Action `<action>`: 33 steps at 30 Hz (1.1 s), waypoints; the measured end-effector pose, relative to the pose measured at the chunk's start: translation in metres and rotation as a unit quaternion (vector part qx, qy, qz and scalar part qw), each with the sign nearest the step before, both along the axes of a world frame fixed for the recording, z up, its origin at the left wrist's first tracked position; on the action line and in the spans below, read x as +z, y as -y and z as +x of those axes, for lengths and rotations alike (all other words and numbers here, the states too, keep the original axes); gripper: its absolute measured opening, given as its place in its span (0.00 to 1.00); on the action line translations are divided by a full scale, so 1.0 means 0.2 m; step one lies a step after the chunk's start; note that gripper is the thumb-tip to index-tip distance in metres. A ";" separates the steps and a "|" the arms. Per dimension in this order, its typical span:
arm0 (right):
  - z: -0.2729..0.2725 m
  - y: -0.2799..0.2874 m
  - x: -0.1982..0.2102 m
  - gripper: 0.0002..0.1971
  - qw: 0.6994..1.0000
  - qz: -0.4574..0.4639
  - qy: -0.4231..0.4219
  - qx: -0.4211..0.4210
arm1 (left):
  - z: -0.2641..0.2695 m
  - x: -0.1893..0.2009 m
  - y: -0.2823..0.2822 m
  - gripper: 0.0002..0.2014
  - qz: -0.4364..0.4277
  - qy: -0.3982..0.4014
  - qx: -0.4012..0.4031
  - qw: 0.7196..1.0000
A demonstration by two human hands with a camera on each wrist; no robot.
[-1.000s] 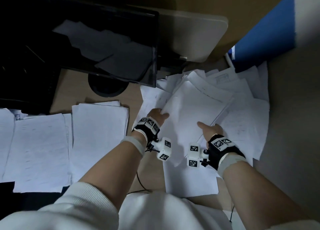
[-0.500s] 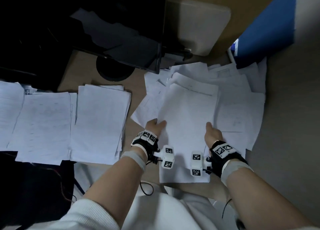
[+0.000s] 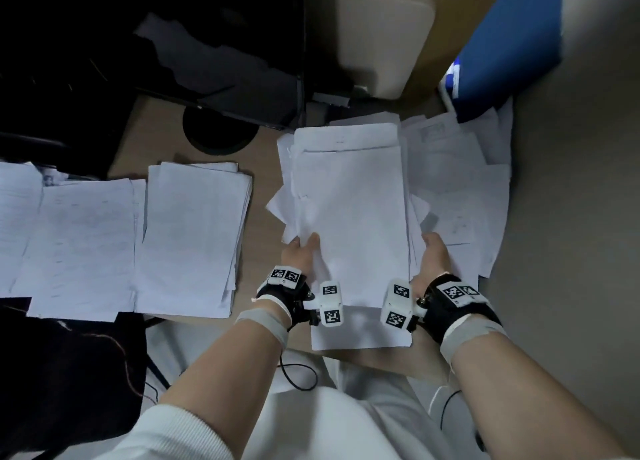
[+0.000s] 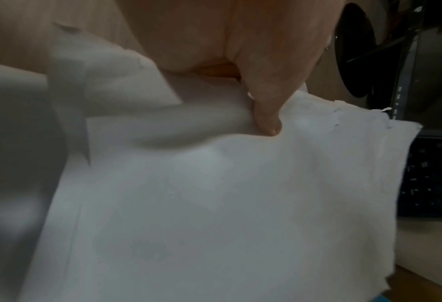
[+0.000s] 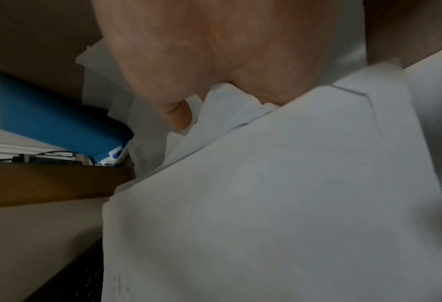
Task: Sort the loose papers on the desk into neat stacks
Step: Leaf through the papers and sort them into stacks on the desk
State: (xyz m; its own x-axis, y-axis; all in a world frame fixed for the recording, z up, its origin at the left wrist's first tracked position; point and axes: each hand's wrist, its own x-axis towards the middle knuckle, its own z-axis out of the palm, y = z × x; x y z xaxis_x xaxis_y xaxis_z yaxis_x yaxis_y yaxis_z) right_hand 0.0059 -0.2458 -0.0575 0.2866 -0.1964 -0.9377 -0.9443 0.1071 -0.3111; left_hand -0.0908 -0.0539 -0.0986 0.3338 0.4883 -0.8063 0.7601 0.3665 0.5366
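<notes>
A bundle of white papers [image 3: 349,224] lies squared between both hands at the desk's right, its near end past the desk edge. My left hand [image 3: 300,251] grips the bundle's left edge, thumb on top [image 4: 266,120] and fingers hidden beneath. My right hand [image 3: 431,255] holds the right edge of the bundle [image 5: 266,204], fingers tucked under the sheets. More loose sheets [image 3: 460,189] lie fanned out to the right of and under the bundle. Two neater stacks lie on the left: one [image 3: 194,241] beside the bundle, another [image 3: 76,248] further left.
A dark monitor [image 3: 214,50] on a round base [image 3: 218,137] stands behind the stacks. A blue folder [image 3: 509,40] leans at the back right, and a beige board [image 3: 377,33] stands behind the papers. A black cloth [image 3: 62,373] hangs at the front left.
Both hands have drawn the scattered sheets together and turned them square to the desk edge. The hands have moved from flat on the sheets to the bundle's left and right edges.
</notes>
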 end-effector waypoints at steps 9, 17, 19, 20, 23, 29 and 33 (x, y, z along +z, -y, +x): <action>-0.09 0.07 0.00 0.23 0.989 0.063 -0.016 0.130 | 0.05 0.03 -0.01 0.13 0.017 -0.067 -0.038 0.997; -0.05 0.08 0.06 0.34 0.920 -0.179 -0.015 0.348 | 0.11 0.03 -0.06 0.20 0.039 -0.098 -0.094 0.990; 0.01 0.07 0.07 0.26 0.906 -0.242 0.064 0.341 | 0.14 0.04 -0.07 0.26 0.026 -0.109 -0.112 0.987; 0.04 0.05 0.06 0.26 0.907 -0.242 0.100 0.329 | 0.15 0.05 -0.08 0.30 0.012 -0.119 -0.118 0.986; 0.09 -0.03 -0.01 0.40 0.910 -0.225 0.134 0.322 | 0.15 0.07 -0.10 0.32 -0.017 -0.151 -0.122 0.981; 0.09 -0.16 -0.08 0.49 0.893 -0.223 0.078 0.383 | 0.19 0.04 -0.09 0.21 -0.081 -0.118 -0.077 0.987; 0.08 -0.22 -0.08 0.40 0.897 -0.147 0.037 0.414 | 0.21 0.03 -0.09 0.22 -0.101 -0.110 -0.075 0.986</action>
